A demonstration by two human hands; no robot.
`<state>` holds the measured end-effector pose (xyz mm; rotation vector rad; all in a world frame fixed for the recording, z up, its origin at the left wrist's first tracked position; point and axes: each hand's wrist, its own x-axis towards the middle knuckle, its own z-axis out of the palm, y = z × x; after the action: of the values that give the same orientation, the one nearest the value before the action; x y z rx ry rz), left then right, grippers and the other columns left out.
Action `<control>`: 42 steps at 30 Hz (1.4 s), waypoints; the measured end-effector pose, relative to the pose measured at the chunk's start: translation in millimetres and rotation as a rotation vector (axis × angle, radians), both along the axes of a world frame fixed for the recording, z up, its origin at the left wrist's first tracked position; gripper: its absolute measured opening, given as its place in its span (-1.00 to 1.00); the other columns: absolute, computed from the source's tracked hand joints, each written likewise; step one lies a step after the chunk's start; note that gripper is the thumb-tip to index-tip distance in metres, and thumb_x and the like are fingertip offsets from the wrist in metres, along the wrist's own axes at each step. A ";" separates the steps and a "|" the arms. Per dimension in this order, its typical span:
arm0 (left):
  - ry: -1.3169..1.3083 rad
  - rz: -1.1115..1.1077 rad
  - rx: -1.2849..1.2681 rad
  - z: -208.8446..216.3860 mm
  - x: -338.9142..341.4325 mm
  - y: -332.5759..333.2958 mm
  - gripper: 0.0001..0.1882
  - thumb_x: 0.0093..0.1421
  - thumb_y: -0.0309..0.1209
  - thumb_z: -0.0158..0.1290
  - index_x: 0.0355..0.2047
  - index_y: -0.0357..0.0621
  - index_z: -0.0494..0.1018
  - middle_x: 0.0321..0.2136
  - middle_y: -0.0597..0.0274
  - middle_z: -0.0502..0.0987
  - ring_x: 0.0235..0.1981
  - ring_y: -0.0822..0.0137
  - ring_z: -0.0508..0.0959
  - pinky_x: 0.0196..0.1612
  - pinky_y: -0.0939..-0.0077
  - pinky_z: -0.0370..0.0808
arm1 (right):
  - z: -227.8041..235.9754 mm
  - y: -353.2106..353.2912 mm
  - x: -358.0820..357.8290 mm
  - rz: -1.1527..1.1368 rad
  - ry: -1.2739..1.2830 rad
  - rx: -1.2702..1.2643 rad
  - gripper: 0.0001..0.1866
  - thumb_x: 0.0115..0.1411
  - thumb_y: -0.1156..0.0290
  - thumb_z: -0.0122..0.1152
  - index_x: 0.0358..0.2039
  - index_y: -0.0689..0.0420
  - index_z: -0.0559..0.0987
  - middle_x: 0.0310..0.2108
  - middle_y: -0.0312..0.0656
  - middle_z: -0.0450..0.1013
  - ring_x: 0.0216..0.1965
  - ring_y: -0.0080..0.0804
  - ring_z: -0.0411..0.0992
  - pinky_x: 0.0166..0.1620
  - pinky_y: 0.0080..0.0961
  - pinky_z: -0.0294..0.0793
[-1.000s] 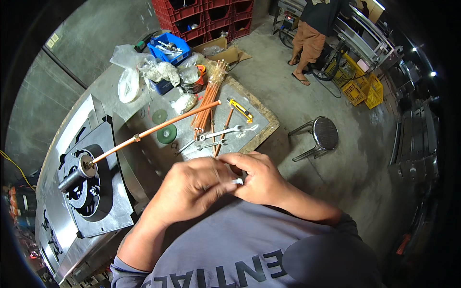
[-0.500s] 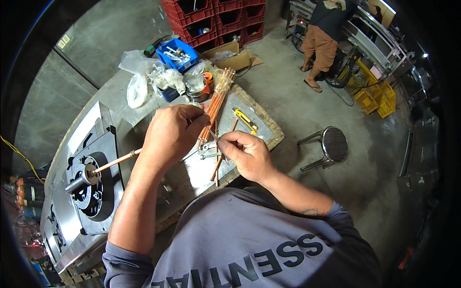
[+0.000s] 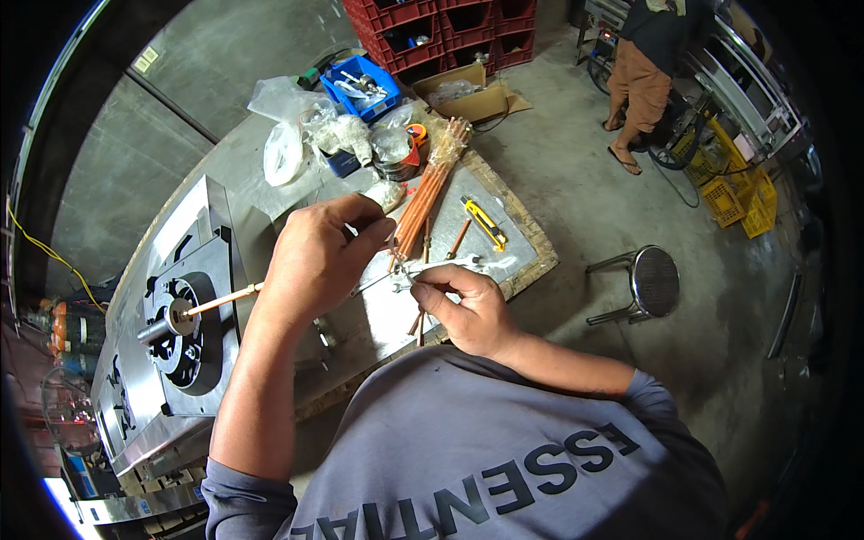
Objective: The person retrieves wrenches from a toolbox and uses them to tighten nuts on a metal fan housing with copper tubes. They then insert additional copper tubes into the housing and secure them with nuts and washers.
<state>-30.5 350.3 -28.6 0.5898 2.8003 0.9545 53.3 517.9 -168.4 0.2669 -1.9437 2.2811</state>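
Observation:
My left hand [image 3: 317, 252] is raised over the metal-topped table, thumb and fingers pinched together. Close to its right, my right hand [image 3: 470, 310] also pinches with thumb and forefinger. What either holds is too small to make out. Metal wrenches [image 3: 450, 264] lie below and between the fingertips. A copper tube [image 3: 227, 300] runs from a round black burner assembly [image 3: 177, 335] and passes behind my left wrist. Beyond my hands lies a bundle of copper tubes [image 3: 421, 211] in clear wrap, with a loose copper tube [image 3: 459, 238] beside it.
A yellow utility knife [image 3: 484, 223] lies near the table's right edge. At the back are plastic bags [image 3: 284, 153], a blue bin [image 3: 362, 88] and red crates [image 3: 421, 45]. A round stool [image 3: 654, 281] stands right; another person [image 3: 643, 85] is near yellow crates [image 3: 760, 202].
The view has turned, so the table and room appear farther right. Both hands remain close together in a pinch. A thin pale piece between them earlier is no longer distinct.

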 end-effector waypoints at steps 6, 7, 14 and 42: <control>0.093 -0.202 0.085 2.1 5.3 -8.8 -0.80 0.20 -0.42 0.24 -0.19 -0.24 0.66 -0.36 0.04 0.64 -0.36 0.14 0.70 -0.25 0.35 0.61 | 0.8 2.7 -2.1 0.027 -0.007 0.013 -0.84 0.35 0.40 0.30 -0.18 0.24 0.66 -0.33 -0.26 0.64 -0.32 -0.63 0.51 -0.20 -0.58 0.52; 0.119 -0.238 0.087 1.3 6.6 -8.8 -0.81 0.19 -0.44 0.24 -0.20 -0.24 0.66 -0.36 0.05 0.63 -0.35 0.15 0.70 -0.24 0.35 0.62 | 1.8 3.3 -2.5 0.041 -0.011 0.023 -0.84 0.35 0.40 0.29 -0.17 0.24 0.66 -0.34 -0.26 0.63 -0.32 -0.63 0.51 -0.20 -0.58 0.52; 0.120 -0.173 0.019 -3.7 11.1 -5.0 -0.82 0.17 -0.47 0.21 -0.22 -0.24 0.66 -0.35 0.05 0.62 -0.32 0.13 0.69 -0.21 0.32 0.64 | -3.6 6.6 -0.9 0.075 -0.048 0.052 -0.80 0.36 0.36 0.29 -0.15 0.23 0.66 -0.32 -0.25 0.63 -0.31 -0.63 0.51 -0.19 -0.56 0.52; 0.258 -0.113 0.027 -8.3 16.1 1.6 -0.84 0.18 -0.48 0.17 -0.28 -0.27 0.66 -0.39 -0.01 0.62 -0.38 0.00 0.65 -0.25 0.23 0.58 | 34.4 -6.8 34.7 0.388 0.099 0.162 -0.72 0.18 0.51 0.37 -0.08 0.24 0.63 -0.24 -0.21 0.61 -0.18 -0.47 0.55 -0.04 -0.48 0.51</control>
<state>-14.4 351.9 -36.9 0.9262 2.9377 0.9574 88.0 511.1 -134.0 0.8247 -2.1834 2.2672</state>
